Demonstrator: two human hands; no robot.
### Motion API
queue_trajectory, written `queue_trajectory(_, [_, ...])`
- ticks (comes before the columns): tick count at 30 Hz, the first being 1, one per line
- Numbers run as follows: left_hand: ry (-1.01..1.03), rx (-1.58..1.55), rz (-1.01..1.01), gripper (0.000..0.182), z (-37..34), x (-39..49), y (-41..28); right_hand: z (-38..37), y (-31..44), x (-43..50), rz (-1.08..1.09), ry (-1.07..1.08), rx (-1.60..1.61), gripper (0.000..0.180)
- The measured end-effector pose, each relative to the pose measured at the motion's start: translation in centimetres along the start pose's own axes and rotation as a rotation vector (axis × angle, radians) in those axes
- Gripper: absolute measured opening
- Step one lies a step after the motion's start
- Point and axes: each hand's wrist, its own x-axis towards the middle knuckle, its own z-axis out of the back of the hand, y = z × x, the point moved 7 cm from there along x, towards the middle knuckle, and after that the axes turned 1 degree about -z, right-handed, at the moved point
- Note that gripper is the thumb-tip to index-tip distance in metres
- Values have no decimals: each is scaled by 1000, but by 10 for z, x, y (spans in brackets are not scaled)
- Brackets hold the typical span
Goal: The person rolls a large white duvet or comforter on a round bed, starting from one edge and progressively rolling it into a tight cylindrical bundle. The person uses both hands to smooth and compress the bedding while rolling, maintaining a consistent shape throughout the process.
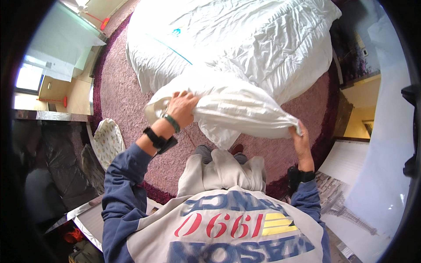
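Observation:
A white pillow in a loose white cloth cover (236,111) hangs in front of me above the rug. My left hand (182,107) grips its left part, the fingers closed over the fabric near an open-looking fold. At the far right end, my right hand (300,134) pinches a corner of the cloth. Behind the pillow lies a large wrinkled white bedding cover (269,49), probably over a bed, with a blue line and a small blue mark on it. The pillow overlaps its near edge. A pointed flap of white cloth hangs below the pillow, above my feet.
A pink rug (164,161) with a dark purple border surrounds the bedding. At left stand a patterned cloth-covered item (108,141) and dark plastic-like sheeting (65,164). Light wooden furniture (79,92) is at upper left. White sheeting (378,164) hangs along the right.

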Motion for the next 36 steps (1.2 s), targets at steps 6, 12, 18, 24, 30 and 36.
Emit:
queue_trajectory(6, [-139,3,-324,47,-26,-42,-1,-37,-63,-69,-226,185,1,22])
queue_trajectory(12, [285,123,-519,35,-74,-53,20,-104,-122,-137,-461,341,41,26])
queue_trajectory(18, [408,58,-493,65,-82,-46,55,-154,-136,-166,-365,263,2,21])
queue_trajectory(24, [230,61,-744,47,-69,-28,49,-176,-133,-166,-479,178,-5,26])
queue_trajectory(30, [686,21,-702,38,-131,3,62,-169,-151,-157,-539,185,-54,26])
queue_trajectory(36, [906,-22,-669,40,-153,43,50,-143,-175,-137,-605,75,-145,27])
